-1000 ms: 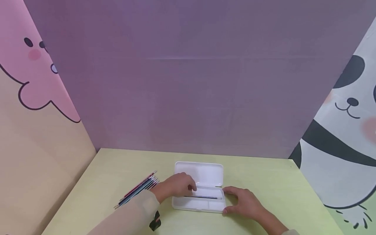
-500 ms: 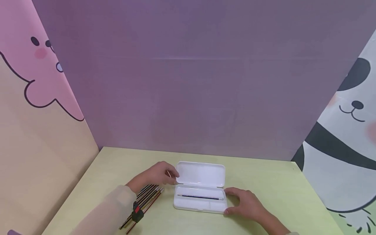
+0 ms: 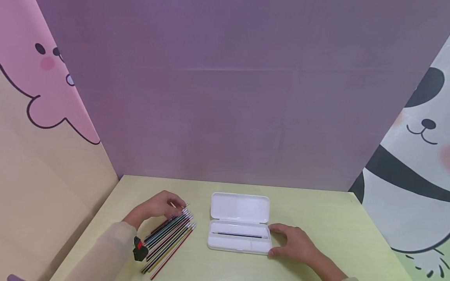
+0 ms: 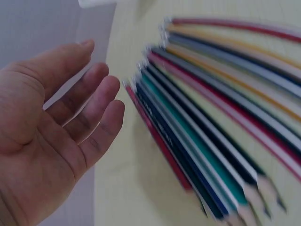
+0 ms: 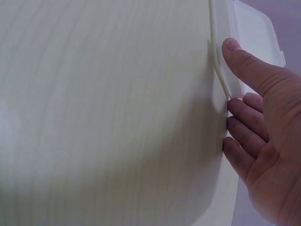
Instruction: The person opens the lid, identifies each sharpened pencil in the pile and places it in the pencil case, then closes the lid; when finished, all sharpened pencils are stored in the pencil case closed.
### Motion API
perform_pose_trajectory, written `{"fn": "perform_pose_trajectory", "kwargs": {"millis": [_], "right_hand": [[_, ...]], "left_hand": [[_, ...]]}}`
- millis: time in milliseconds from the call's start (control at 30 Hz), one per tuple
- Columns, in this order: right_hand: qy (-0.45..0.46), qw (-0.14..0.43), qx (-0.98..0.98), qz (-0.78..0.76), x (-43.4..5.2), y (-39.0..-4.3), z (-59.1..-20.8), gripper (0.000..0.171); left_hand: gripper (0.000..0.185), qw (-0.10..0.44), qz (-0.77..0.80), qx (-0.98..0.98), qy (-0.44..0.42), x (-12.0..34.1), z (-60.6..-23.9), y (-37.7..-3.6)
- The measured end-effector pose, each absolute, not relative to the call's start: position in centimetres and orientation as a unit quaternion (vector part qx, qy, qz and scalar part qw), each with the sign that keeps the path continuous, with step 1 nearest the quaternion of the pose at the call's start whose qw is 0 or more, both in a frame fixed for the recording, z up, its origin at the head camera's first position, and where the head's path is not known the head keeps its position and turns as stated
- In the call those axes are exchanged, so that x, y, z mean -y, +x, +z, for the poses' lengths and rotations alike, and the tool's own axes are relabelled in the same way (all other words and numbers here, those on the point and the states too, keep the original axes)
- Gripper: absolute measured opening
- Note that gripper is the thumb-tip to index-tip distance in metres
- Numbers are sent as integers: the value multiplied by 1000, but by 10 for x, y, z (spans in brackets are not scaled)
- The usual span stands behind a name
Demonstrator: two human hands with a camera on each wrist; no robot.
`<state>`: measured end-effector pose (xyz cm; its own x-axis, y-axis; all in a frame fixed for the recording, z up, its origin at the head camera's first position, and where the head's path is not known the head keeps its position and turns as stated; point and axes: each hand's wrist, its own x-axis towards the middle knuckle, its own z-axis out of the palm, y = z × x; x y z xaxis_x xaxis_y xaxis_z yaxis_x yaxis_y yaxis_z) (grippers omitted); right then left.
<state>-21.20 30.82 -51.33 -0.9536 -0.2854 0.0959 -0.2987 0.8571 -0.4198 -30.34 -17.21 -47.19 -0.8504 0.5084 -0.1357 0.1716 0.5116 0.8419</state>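
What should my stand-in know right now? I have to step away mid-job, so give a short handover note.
Left hand: open, fingers relaxed over the eraser ends of the loose pencils, holding nothing.
Right hand: open, thumb and fingers resting against the right end of the case.
Things: case lies open on the table, lid folded back; the loose pencils lie in a fan to its left.
Done: one pencil lies in the case.
Left: by the look of it, the loose pencils, then the lid.

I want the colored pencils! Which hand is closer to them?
Left. The left hand hovers open at the pencil pile's far ends; the right hand rests against the white pencil case, well away.
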Motion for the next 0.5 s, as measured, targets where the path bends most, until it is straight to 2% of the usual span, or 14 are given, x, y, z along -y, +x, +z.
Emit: {"fn": "perform_pose_trajectory", "kwargs": {"millis": [200,500], "right_hand": [[154,20,962,223,-309,-213,-514,73],[154,15,962,226,-310,-214,-514,74]], "left_hand": [[29,194,449,-857,164,194,-488,-303],[28,201,466,-852,133,201,-498,-298]]}}
